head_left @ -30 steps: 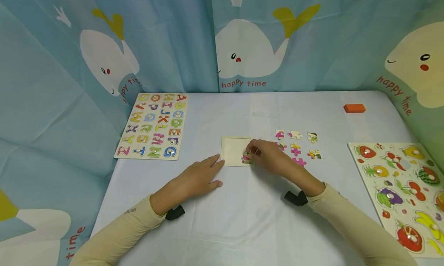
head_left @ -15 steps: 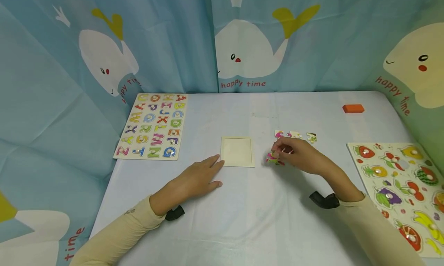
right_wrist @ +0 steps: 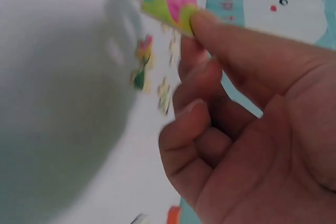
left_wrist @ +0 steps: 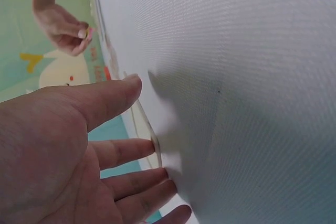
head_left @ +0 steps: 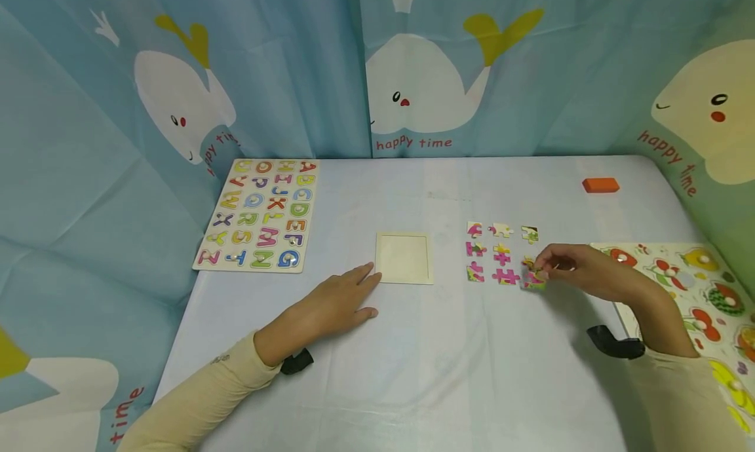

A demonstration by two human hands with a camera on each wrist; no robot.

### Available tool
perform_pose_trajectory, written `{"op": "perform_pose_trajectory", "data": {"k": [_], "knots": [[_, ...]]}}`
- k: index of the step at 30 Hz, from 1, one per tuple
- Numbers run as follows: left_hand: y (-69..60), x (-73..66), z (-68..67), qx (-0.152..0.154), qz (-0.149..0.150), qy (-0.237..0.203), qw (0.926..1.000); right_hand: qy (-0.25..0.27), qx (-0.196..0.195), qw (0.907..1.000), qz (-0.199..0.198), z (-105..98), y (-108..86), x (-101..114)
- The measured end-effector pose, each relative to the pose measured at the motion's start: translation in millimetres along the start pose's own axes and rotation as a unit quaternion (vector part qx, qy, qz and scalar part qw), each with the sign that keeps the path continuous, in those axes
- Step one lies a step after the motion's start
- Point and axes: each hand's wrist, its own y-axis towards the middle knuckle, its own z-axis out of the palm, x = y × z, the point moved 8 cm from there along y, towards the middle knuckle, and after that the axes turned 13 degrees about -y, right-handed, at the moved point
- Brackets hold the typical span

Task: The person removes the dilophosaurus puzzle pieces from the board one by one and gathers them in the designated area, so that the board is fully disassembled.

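Observation:
My right hand [head_left: 580, 268] pinches a pink and green jigsaw piece [right_wrist: 167, 4] between thumb and forefinger, at the lower right of a group of loose jigsaw pieces [head_left: 502, 255]. In the right wrist view the piece is tilted off the table, and the other fingers curl beneath the thumb. My left hand [head_left: 333, 301] lies with fingers extended, its fingertips touching the lower left corner of a small, square, cream-coloured puzzle tray [head_left: 404, 258]. The left wrist view shows the left palm [left_wrist: 47, 150] and no object gripped there.
An alphabet board [head_left: 259, 216] lies at the back left. A fruit peg board [head_left: 698, 308] lies at the right, partly hidden by the right arm. An orange block [head_left: 601, 185] sits at the back right. Patterned curtains [head_left: 330, 78] rise behind the table.
My right hand has carried the jigsaw piece from the tray's lower right corner rightward, past the loose pieces to their right side. My left hand has stayed at the tray.

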Motion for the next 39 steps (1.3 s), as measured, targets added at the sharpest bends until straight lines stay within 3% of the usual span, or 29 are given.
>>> {"op": "perform_pose_trajectory", "data": {"k": [4,13,22,34,39], "knots": [[0.0,0.8,-0.1,0.002,-0.002,-0.002,1.0,0.023,0.04,0.9989,0.006,7,-1.4,-10],[0.1,0.8,1.0,0.008,-0.004,-0.008,0.9999,0.012,0.054,0.9977,0.039,18,3.8,-18],[-1.1,2.6,2.6,0.008,-0.004,0.002,1.0,-0.081,0.03,0.9942,0.063,21,3.8,-13],[-1.1,2.6,2.9,0.012,-0.01,-0.003,0.9999,-0.095,0.013,0.993,0.07,20,2.0,-4],[-0.2,4.6,2.4,0.019,-0.021,-0.013,0.9995,-0.108,-0.022,0.9914,0.071,15,9.0,5]]}}
